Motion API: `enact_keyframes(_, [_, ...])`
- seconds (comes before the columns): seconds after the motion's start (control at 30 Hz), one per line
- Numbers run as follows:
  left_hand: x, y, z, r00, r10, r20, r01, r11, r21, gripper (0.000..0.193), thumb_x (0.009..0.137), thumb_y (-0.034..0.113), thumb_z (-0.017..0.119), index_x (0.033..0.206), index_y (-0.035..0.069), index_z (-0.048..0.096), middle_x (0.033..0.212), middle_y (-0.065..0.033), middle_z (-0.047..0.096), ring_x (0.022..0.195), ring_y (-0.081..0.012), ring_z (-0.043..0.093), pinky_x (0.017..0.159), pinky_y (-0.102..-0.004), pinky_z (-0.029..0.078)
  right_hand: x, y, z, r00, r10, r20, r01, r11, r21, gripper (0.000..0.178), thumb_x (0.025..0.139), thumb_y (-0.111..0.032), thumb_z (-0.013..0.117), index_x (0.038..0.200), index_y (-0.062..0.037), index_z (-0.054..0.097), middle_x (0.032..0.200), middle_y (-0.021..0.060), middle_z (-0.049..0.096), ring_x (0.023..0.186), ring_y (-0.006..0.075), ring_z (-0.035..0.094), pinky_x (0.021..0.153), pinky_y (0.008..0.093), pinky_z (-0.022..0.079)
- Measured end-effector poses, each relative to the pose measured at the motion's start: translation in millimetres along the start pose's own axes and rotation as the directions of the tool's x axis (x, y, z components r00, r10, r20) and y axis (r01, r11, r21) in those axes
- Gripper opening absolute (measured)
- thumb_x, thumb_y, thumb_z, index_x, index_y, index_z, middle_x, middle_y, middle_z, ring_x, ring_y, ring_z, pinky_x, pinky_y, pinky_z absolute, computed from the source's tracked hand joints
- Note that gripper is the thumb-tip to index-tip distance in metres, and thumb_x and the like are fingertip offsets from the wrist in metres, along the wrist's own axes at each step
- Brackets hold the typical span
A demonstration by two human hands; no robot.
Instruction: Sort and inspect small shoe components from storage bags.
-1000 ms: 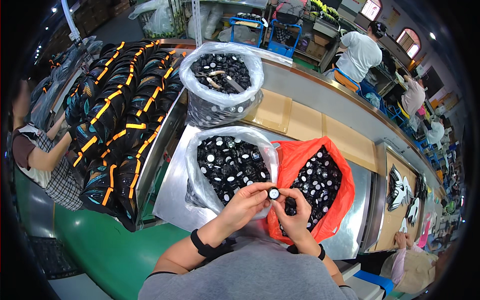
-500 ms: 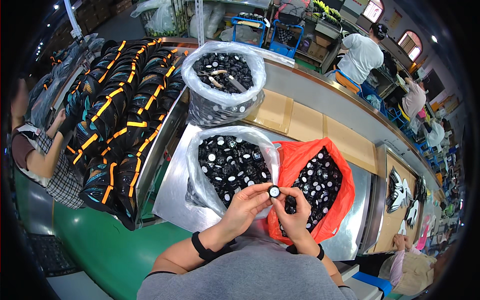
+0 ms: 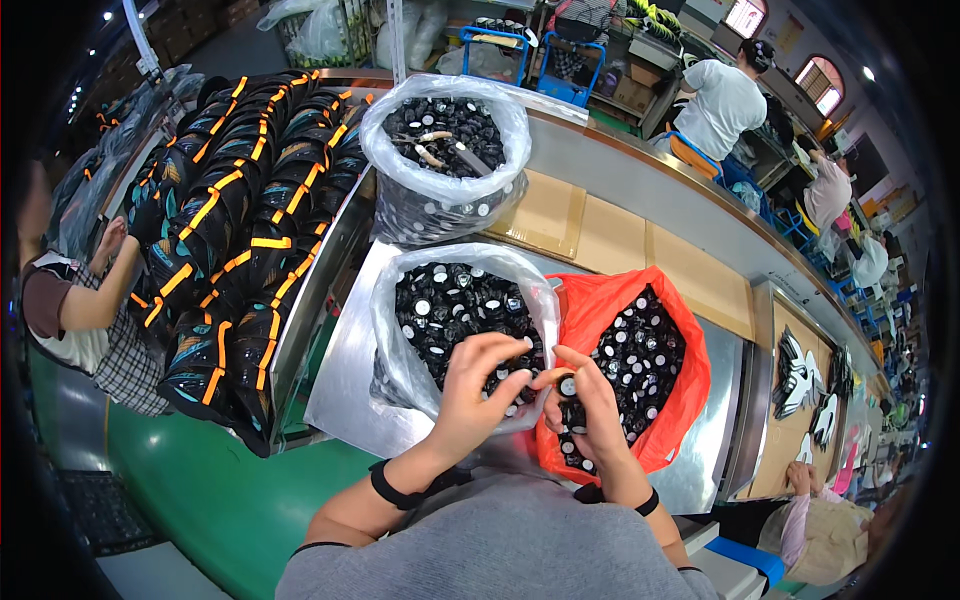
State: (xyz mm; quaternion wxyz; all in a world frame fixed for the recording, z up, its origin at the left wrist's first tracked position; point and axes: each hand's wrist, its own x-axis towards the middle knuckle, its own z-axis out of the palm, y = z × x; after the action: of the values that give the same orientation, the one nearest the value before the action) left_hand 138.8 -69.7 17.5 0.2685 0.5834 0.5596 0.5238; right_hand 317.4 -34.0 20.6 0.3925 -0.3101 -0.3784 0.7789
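My left hand [image 3: 472,392] is above the near clear plastic bag [image 3: 388,300], its thumb and fingers apart with nothing seen between them. That bag is full of small black parts [image 3: 455,300], many with round white faces. Between the thumb and fingers of my right hand [image 3: 597,408] is a small round black part [image 3: 567,385], held over the left side of the red plastic bag [image 3: 690,400]. Similar black parts [image 3: 640,350] with white discs fill the red bag. The two bags stand side by side on a metal table [image 3: 345,395].
Behind stands another clear bag [image 3: 385,170] of black parts, with hand tools [image 3: 430,152] on top. Stacked black pieces with orange straps [image 3: 230,240] fill a rack at left, beside a person [image 3: 85,300]. Cardboard [image 3: 690,285] lines the bench; a tray [image 3: 755,470] stands right.
My hands have come apart: the left has moved left and spread its fingers, letting go of the round black part. The right keeps the part and has turned, tipping its white face away.
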Motion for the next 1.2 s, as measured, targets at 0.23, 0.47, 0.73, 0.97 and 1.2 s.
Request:
enact_keyframes(0.23, [6, 2, 18, 0.970, 0.090, 0.224, -0.098, 0.995, 0.023, 0.021, 0.078, 0.012, 0.071, 0.099, 0.007, 0.067, 0.092, -0.0059, 0.059, 0.089, -0.0241, 0.054, 0.083, -0.0349, 0.042, 0, 0, 0, 0.992, 0.128, -0.003, -0.128, 0.992, -0.013, 0.059, 0.101, -0.046, 0.033, 0.140, -0.0013, 0.030, 0.095, 0.0167, 0.063, 0.059, 0.0167, 0.057, 0.045, 0.0246, 0.045])
enact_keyframes(0.47, [10, -2, 12, 0.860, -0.331, 0.389, 0.511, 0.583, -0.632, 0.020, 0.090, 0.006, 0.060, 0.109, 0.002, 0.056, 0.093, -0.0023, 0.062, 0.086, -0.0080, 0.056, 0.078, -0.0244, 0.045, -5, 3, -3, 0.982, -0.111, -0.156, 0.050, 0.935, -0.352, 0.033, 0.089, 0.001, 0.058, 0.121, 0.0030, 0.052, 0.089, 0.0075, 0.062, 0.062, 0.0095, 0.055, 0.053, 0.0219, 0.045])
enact_keyframes(0.73, [5, -6, 23, 0.822, -0.374, 0.429, 0.540, 0.274, -0.796, 0.022, 0.090, 0.002, 0.058, 0.110, 0.003, 0.052, 0.100, -0.0055, 0.059, 0.089, -0.0099, 0.057, 0.077, -0.0221, 0.045, 3, 11, 11, 0.761, -0.615, 0.208, 0.434, 0.245, -0.867, 0.036, 0.074, 0.005, 0.074, 0.106, 0.0002, 0.059, 0.072, 0.0061, 0.056, 0.054, 0.0119, 0.051, 0.051, 0.0235, 0.043])
enact_keyframes(0.97, [6, -22, 19, 0.743, -0.262, 0.616, 0.660, 0.136, -0.739, 0.032, 0.100, 0.021, 0.047, 0.121, 0.000, 0.056, 0.102, -0.0047, 0.059, 0.093, -0.0105, 0.056, 0.079, -0.0254, 0.046, -1, 12, 7, 0.789, -0.603, 0.113, 0.390, 0.350, -0.852, 0.031, 0.074, 0.006, 0.075, 0.100, 0.0019, 0.059, 0.078, 0.0060, 0.062, 0.064, 0.0083, 0.058, 0.058, 0.0207, 0.046])
enact_keyframes(1.2, [1, -12, 22, 0.775, -0.258, 0.576, 0.626, 0.197, -0.755, 0.034, 0.100, 0.024, 0.047, 0.124, -0.001, 0.054, 0.101, -0.0038, 0.060, 0.089, -0.0108, 0.056, 0.077, -0.0252, 0.046, -3, 19, 0, 0.767, -0.640, 0.041, 0.390, 0.415, -0.822, 0.029, 0.074, 0.006, 0.075, 0.098, 0.0020, 0.058, 0.082, 0.0060, 0.064, 0.068, 0.0087, 0.060, 0.064, 0.0211, 0.049])
